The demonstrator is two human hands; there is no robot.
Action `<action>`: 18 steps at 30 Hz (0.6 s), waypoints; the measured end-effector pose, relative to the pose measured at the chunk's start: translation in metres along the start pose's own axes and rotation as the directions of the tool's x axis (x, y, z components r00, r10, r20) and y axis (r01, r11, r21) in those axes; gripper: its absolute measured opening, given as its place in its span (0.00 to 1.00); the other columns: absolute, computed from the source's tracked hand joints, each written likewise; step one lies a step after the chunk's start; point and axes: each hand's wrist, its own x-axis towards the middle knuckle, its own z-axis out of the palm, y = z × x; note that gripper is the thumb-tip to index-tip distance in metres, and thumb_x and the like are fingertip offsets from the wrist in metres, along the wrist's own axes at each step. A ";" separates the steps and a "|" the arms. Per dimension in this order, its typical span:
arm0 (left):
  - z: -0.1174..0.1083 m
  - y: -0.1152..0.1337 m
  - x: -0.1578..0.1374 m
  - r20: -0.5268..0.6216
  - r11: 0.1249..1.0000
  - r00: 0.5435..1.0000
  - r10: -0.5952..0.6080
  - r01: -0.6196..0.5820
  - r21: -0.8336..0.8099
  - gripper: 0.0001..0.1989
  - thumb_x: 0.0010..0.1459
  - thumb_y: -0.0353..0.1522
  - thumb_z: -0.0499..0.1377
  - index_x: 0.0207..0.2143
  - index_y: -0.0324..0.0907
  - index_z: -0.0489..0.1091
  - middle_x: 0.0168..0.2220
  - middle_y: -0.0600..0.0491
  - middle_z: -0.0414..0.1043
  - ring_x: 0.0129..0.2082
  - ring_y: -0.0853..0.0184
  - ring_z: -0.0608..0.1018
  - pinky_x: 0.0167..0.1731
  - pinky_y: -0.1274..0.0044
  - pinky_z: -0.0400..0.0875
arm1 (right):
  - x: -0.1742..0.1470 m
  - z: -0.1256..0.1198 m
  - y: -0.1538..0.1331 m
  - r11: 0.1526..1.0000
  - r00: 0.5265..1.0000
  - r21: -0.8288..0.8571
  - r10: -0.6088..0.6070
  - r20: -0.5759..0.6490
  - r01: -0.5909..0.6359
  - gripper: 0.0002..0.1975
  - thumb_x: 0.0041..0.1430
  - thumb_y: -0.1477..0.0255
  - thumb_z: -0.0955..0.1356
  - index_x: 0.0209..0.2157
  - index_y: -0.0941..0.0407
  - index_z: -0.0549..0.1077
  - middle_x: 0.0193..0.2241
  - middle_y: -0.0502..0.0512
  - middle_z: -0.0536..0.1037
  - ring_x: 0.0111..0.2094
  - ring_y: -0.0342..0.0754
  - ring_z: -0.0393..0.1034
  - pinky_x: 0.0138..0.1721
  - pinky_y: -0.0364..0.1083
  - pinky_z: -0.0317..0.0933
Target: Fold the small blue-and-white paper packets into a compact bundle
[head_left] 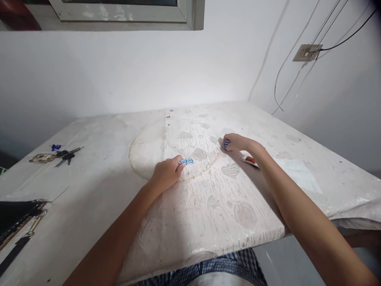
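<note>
Head view: the left hand [166, 172] is curled shut, pinching a blue-printed card [186, 161] flat to the surface [208, 206], probably to steady it. Farther and to its right, the right hand [235, 143] pinches a second card [226, 144], a red-marked card [249, 160] under its wrist. Keys [64, 154] lie far left of both hands on the stained white surface; beyond are white walls, wires [297, 75] and a switch box [306, 52].

L hand [166, 172] curled, grip closed; R hand [235, 143] likewise, arms extended.
</note>
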 end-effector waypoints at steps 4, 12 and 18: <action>0.000 0.000 0.000 -0.001 1.000 1.000 0.009 -0.009 -0.006 0.11 0.58 0.37 0.42 0.30 0.43 0.59 0.20 0.56 0.61 0.20 0.70 0.63 0.21 0.77 0.49 | -0.003 -0.001 -0.002 0.998 1.000 0.055 -0.019 0.015 0.018 0.13 0.40 0.80 0.66 0.32 0.57 0.66 0.27 0.54 0.70 0.21 0.43 0.63 0.20 0.42 0.51; 0.000 0.001 -0.001 0.009 1.000 1.000 0.007 -0.007 -0.012 0.11 0.59 0.37 0.42 0.31 0.43 0.60 0.20 0.56 0.62 0.19 0.69 0.64 0.21 0.77 0.50 | -0.003 -0.001 0.003 0.989 0.998 0.136 -0.056 -0.022 0.058 0.17 0.41 0.79 0.67 0.37 0.57 0.66 0.26 0.53 0.70 0.23 0.43 0.63 0.23 0.41 0.54; 0.000 0.000 -0.001 0.016 1.000 1.000 -0.007 0.007 -0.019 0.12 0.59 0.38 0.42 0.30 0.43 0.60 0.20 0.56 0.62 0.20 0.69 0.64 0.22 0.77 0.50 | -0.012 -0.009 0.007 0.907 0.995 0.410 -0.098 -0.030 0.102 0.11 0.48 0.77 0.64 0.37 0.58 0.68 0.18 0.49 0.64 0.19 0.41 0.57 0.23 0.42 0.53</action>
